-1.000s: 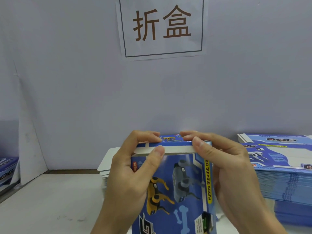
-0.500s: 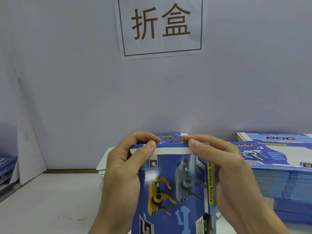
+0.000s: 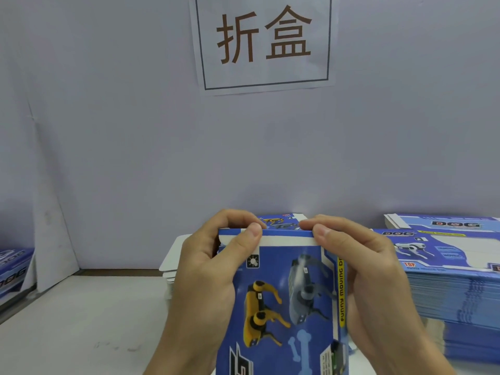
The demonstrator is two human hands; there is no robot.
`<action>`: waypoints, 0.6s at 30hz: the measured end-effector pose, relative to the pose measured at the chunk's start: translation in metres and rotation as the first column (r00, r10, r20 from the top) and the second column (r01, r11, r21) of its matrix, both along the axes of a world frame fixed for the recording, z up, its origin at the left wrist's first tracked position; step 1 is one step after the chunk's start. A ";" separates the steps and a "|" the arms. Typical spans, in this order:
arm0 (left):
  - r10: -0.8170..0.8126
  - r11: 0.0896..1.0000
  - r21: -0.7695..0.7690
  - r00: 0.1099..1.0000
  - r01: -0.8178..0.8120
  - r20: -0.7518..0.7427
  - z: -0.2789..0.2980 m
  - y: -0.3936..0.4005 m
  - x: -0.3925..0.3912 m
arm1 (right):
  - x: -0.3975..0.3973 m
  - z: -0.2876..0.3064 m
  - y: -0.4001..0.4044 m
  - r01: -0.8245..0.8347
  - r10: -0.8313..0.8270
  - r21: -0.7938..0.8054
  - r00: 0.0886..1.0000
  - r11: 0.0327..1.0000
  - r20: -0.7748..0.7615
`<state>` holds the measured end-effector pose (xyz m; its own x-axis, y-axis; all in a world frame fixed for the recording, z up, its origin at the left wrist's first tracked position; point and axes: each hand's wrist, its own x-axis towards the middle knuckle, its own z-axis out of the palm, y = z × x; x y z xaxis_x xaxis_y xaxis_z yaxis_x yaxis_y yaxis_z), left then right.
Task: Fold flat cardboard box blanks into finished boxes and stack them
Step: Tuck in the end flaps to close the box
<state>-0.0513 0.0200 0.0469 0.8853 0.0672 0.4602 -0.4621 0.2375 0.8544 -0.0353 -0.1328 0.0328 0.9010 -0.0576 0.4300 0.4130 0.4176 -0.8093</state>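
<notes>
Glossy printed cardboard box [image 3: 281, 299] (white matt edge), matt paper sign [image 3: 263, 41] behind

A: Light? 
B: Even, soft, cool bluish cast on the wall [image 3: 108, 144]. A faint bright patch low on it, above the box [image 3: 281, 293].
A: Shadows?
B: Weak; a soft one on the table [image 3: 81, 320] by the left hand [image 3: 205, 280].
A: Sharpness?
B: Centre fair. The stack [image 3: 454, 293] at right smears; edges bow from the wide lens. Mild sheen on the box print.
</notes>
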 end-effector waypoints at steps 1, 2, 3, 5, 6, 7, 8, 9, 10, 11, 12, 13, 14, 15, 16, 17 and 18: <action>0.003 1.000 0.006 1.000 -0.003 0.009 -0.001 0.000 0.001 | 0.001 -0.001 0.000 0.018 -0.018 0.000 1.000 1.000 0.003; 0.003 1.000 0.022 1.000 -0.004 0.021 -0.002 0.001 0.002 | 0.003 -0.003 -0.001 0.034 -0.034 -0.009 0.999 0.999 0.007; 0.000 0.999 0.040 0.999 -0.002 0.033 -0.004 0.001 0.003 | 0.004 -0.003 -0.001 0.045 -0.045 -0.027 0.999 0.999 0.012; -0.019 0.999 0.031 0.998 0.018 0.054 -0.009 0.002 0.006 | 0.005 -0.003 -0.002 0.058 -0.056 -0.050 0.998 0.997 0.037; -0.038 0.999 0.015 0.997 0.038 0.062 -0.010 0.003 0.007 | 0.004 -0.002 -0.003 0.068 -0.065 -0.046 0.996 0.997 0.062; -0.050 0.999 0.018 0.995 0.048 0.082 -0.012 0.005 0.008 | 0.004 -0.001 -0.004 0.079 -0.075 -0.042 0.993 0.996 0.087; -0.049 0.997 0.057 0.992 0.043 0.120 -0.014 0.008 0.009 | 0.004 -0.002 -0.005 0.089 -0.084 -0.043 0.991 0.995 0.107; -0.043 0.992 0.123 0.985 0.023 0.166 -0.015 0.011 0.009 | 0.004 -0.002 -0.007 0.088 -0.082 -0.046 0.989 0.995 0.122; -0.033 0.982 0.190 0.977 -0.008 0.211 -0.016 0.013 0.009 | 0.005 -0.005 -0.008 0.076 -0.069 -0.052 0.988 0.996 0.137; -0.013 0.971 0.236 0.969 -0.047 0.248 -0.017 0.015 0.009 | 0.006 -0.006 -0.009 0.063 -0.052 -0.061 0.986 0.996 0.157; 0.014 0.965 0.248 0.962 -0.084 0.272 -0.017 0.016 0.010 | 0.006 -0.008 -0.010 0.052 -0.037 -0.078 0.982 0.996 0.186; 0.032 0.968 0.229 0.958 -0.100 0.283 -0.018 0.017 0.012 | 0.006 -0.009 -0.010 0.037 -0.012 -0.103 0.974 0.994 0.228; 0.035 0.975 0.200 0.957 -0.097 0.289 -0.019 0.017 0.013 | 0.005 -0.011 -0.010 0.039 0.001 -0.138 0.961 0.990 0.276; 0.025 0.982 0.170 0.956 -0.078 0.294 -0.019 0.017 0.014 | 0.006 -0.012 -0.009 0.065 -0.008 -0.167 0.949 0.984 0.317; 0.011 0.987 0.147 0.955 -0.058 0.298 -0.020 0.017 0.015 | 0.006 -0.013 -0.008 0.102 -0.033 -0.181 0.937 0.978 0.347; 0.002 0.989 0.139 0.953 -0.046 0.302 -0.020 0.018 0.015 | 0.007 -0.014 -0.006 0.135 -0.064 -0.172 0.929 0.976 0.363; -0.004 0.989 0.142 0.953 -0.041 0.304 -0.021 0.018 0.015 | 0.008 -0.015 -0.005 0.157 -0.090 -0.155 0.925 0.975 0.368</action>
